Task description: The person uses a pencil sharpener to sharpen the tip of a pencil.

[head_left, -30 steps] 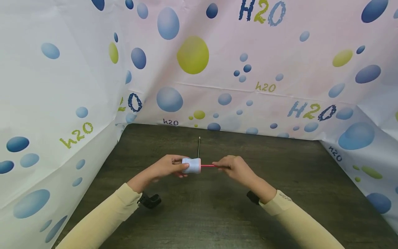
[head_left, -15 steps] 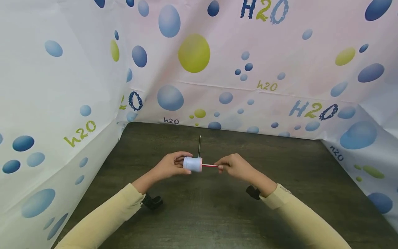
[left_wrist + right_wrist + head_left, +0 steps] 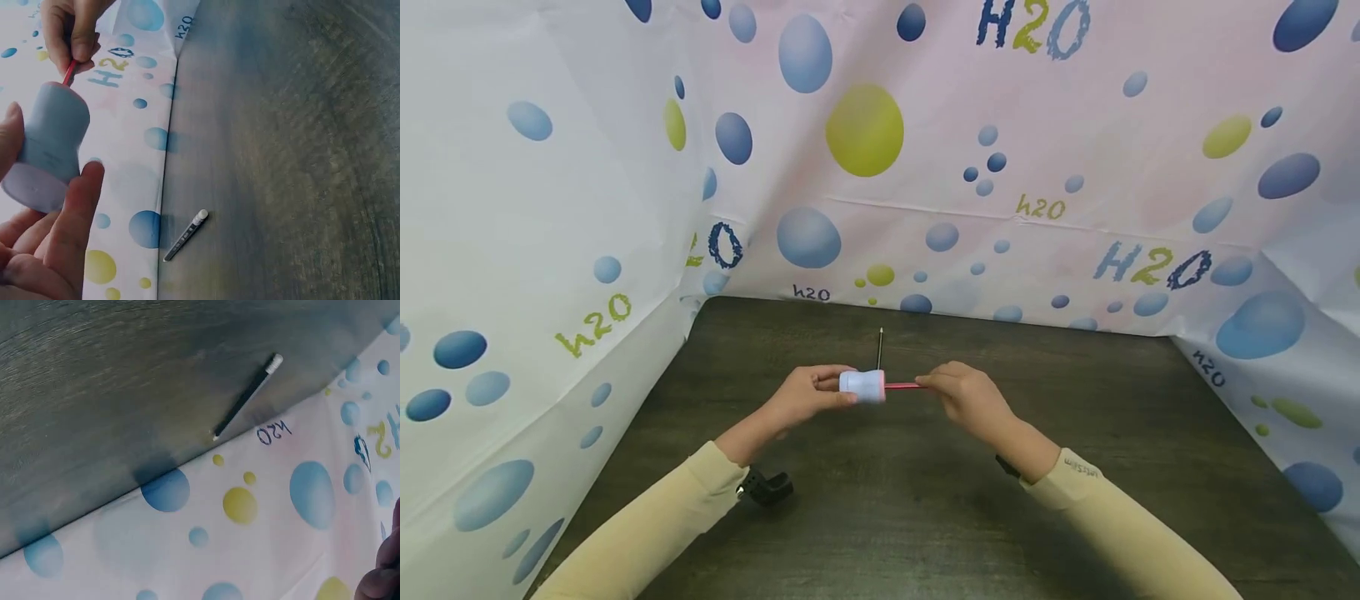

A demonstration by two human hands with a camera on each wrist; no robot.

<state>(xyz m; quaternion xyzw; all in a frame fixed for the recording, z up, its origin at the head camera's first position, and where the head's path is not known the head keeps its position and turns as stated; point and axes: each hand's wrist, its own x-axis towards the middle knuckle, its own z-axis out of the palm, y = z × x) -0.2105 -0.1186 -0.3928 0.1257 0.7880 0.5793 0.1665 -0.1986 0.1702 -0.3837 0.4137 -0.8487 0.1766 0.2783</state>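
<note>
In the head view my left hand [image 3: 797, 398] grips a light blue, waisted pencil sharpener [image 3: 861, 386] with a pink right end. A thin red pencil [image 3: 904, 386] runs into that pink end, its tip hidden inside. My right hand [image 3: 973, 402] pinches the pencil's other end between thumb and fingers. From the left wrist, the sharpener [image 3: 55, 122] sits tilted between thumb and fingers, with its rounded base towards the camera. Only the fingertips [image 3: 382, 569] of my right hand show at the edge of the right wrist view.
Beyond the hands, a black pencil [image 3: 880, 348] with a white eraser end lies on the dark wooden table [image 3: 895, 517]. White sheeting [image 3: 1075, 125] printed with bubbles and lettering rises at the back and both sides.
Both hands, with sharpener and red pencil, have shifted slightly away from me. My right hand's fingers have turned about the pencil. The black pencil stays where it was.
</note>
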